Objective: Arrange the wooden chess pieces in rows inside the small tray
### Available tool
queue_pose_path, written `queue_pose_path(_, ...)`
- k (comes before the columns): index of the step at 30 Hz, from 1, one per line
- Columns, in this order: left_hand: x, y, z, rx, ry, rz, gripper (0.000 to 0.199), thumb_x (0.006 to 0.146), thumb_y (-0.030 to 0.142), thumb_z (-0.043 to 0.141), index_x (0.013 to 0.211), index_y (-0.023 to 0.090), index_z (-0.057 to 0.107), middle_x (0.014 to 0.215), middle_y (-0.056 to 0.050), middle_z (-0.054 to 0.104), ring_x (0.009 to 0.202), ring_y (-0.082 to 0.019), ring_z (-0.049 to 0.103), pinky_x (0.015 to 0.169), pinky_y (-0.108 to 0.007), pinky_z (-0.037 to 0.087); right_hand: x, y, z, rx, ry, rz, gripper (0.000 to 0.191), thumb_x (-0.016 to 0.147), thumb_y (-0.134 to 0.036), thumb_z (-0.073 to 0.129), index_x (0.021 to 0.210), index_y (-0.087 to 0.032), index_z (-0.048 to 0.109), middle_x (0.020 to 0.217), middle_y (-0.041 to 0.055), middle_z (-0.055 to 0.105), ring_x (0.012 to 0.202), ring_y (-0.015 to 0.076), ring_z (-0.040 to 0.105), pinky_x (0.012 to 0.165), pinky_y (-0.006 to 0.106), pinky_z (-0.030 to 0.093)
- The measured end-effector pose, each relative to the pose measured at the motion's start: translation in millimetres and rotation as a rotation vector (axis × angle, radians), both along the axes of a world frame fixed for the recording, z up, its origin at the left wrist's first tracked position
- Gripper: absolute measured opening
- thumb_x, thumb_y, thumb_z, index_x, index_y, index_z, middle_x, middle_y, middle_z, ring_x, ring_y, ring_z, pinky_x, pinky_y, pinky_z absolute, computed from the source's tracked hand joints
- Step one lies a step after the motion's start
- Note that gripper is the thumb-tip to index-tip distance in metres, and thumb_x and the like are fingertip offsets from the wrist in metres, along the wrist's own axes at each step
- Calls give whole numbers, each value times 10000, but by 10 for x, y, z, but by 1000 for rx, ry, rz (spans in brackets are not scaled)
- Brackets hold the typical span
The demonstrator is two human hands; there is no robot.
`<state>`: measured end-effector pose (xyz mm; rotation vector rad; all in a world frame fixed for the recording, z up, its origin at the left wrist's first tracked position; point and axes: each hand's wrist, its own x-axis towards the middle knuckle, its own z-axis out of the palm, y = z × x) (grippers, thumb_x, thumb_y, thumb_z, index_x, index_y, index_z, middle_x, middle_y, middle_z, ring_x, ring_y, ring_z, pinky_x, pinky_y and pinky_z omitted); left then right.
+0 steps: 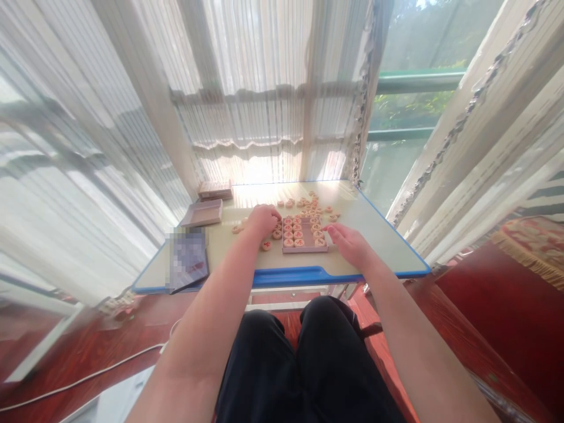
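Note:
A shallow box tray (305, 250) lies near the table's front edge, holding rows of round wooden xiangqi pieces (298, 242) with red and dark characters. Bare tray bottom shows between the left rows and the right column. My left hand (263, 217) is just left of the tray, fingers curled down on a xiangqi piece (277, 225) there; the fingertips are partly hidden. Close by lies a loose red-marked piece (266, 245). My right hand (347, 239) is at the tray's right side, fingers extended toward its edge by the right column, with nothing visible in them.
Many more loose pieces (312, 204) are scattered behind the tray, and a few (238, 228) lie left of my left wrist. An empty-looking box lid (202, 212), a stacked item (215, 189) and a dark tablet-like object (190, 258) are on the table's left. Sheer curtains (264, 117) hang behind.

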<state>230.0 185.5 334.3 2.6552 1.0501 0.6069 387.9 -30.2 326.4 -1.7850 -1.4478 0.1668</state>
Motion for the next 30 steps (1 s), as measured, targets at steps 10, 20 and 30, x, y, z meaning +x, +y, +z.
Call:
queue_pose_path(10,-37,64,-49,83,53,40,360,730,197,474,956,249,749,1040,-49,679,1020,-249,561,910,-328,449,-10,-21,17,-9,-19,-23,552,898,-579,278,906,-189,669,737,36,642,691,173,580,688,276,419)
queue_pose_path(20,-44,95,-67,123,52,96,385,744,434,550,1034,234,705,1036,-97,628,1030,-285,510,939,-403,391,5,-15,16,-26,-15,-14,550,900,-571,285,909,-181,672,720,29,627,664,158,559,669,270,406)
queue_pose_path(30,-27,65,-79,79,69,141,350,705,522,580,860,233,703,1072,-96,594,1049,-314,466,935,-433,359,0,-8,23,-41,-28,-16,508,905,-522,307,904,-179,682,743,34,651,678,163,576,672,269,414)
